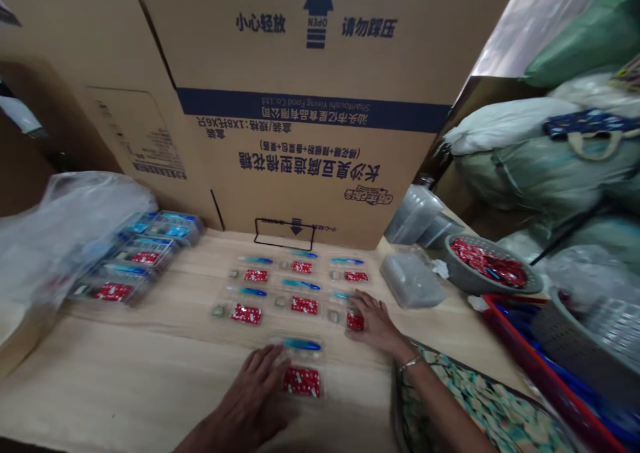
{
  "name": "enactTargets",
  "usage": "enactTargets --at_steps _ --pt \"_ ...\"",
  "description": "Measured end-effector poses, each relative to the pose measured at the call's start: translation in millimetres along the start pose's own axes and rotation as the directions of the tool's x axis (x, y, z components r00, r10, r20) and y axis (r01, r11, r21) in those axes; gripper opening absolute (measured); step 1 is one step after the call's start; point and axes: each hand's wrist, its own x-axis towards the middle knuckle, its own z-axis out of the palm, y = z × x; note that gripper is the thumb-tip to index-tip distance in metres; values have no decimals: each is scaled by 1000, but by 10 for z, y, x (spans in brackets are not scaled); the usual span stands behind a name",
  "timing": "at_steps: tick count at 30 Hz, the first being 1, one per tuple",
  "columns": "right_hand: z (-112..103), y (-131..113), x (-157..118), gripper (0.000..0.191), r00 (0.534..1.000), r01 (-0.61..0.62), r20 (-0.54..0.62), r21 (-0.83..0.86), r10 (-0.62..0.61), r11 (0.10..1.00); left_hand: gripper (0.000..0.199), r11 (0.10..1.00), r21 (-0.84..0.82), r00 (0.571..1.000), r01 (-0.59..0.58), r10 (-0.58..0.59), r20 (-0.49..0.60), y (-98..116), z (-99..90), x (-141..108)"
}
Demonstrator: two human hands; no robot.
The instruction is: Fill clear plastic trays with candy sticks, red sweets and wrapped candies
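Several clear plastic trays (245,299) lie in rows on the light wooden table (125,346), each with a red foil packet and a blue item. My left hand (255,386) rests flat, fingers spread, just left of the nearest tray (300,366), which holds a red packet (302,381) and a blue-handled item (302,344). Farther right, my right hand (375,321) lies with its fingertips on another tray, beside that tray's red packet (355,321). A bracelet circles my right wrist. Neither hand is closed around anything.
A large printed cardboard carton (310,139) stands behind the trays. Stacked trays (135,259) and a plastic bag (65,233) lie at left. At right are a grey basket of red packets (487,266), a red crate (545,366) and bulky sacks (550,159).
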Motion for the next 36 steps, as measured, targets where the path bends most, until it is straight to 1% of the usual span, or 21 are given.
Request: enactTargets --at_steps 3,5,8,11,13,14,16,19,21,23,24,25,26,27,29,30,32,33,34,36 --pt "-3 33 58 96 999 17 37 -17 -16 1000 107 1000 -21 994 -2 5 112 4 -93 232" --pt "34 40 54 104 998 14 55 -22 -13 1000 109 1000 -29 985 4 1 174 3 -113 351" --pt "118 95 2 103 998 37 52 -8 -36 999 110 999 -46 983 22 -14 183 -6 -107 427" --pt "152 201 -73 97 999 52 11 21 -52 998 108 998 -59 987 31 -22 159 -42 -83 426" --pt "120 227 -105 93 1000 12 -18 41 -12 999 102 998 -63 986 31 -20 168 -80 -52 421" --pt "92 203 -105 92 999 -11 -30 50 13 999 98 998 -63 984 32 -20 178 -101 -29 422" --pt "37 52 -52 93 999 -12 -47 66 15 998 96 998 -63 984 29 -17 180 -140 34 434" --pt "18 -383 179 99 993 113 -51 86 -109 990 96 998 -68 989 8 2 148 -187 160 458" --pt "54 -702 393 103 982 189 -41 93 -186 978 84 998 -61 985 26 -15 170 -227 231 449" --pt "102 -950 582 104 974 224 -41 84 -222 971 69 997 -57 973 60 -45 228 -293 227 388" --pt "124 -1033 651 104 972 233 -47 74 -230 970 65 996 -54 967 77 -61 245 -338 176 336" --pt "141 -1086 698 103 970 241 -52 62 -238 969 64 995 -48 967 92 -77 243 -391 87 276" --pt "154 -1114 724 102 968 248 -54 48 -245 968 68 994 -39 971 104 -93 219 -451 -42 214" --pt "163 -1122 733 101 966 255 -50 35 -253 966 75 993 -23 978 117 -111 175 -517 -205 161" --pt "172 -1100 717 101 963 268 -26 20 -268 963 95 989 21 987 148 -149 65 -671 -588 111" --pt "173 -1084 703 102 962 272 -12 17 -272 962 102 987 43 987 157 -159 38 -761 -778 124" --pt "173 -1061 681 103 962 272 6 11 -272 962 102 985 80 986 154 -158 50 -961 -1081 222" --pt "173 -1056 676 104 963 269 15 8 -269 963 100 984 92 985 150 -157 74 -1062 -1177 291" --pt "172 -1056 674 104 964 264 23 6 -264 965 98 984 100 983 145 -156 101 -1154 -1235 361" --pt "166 -1063 668 105 966 255 40 6 -255 967 96 985 105 978 134 -149 147 -1284 -1253 471"
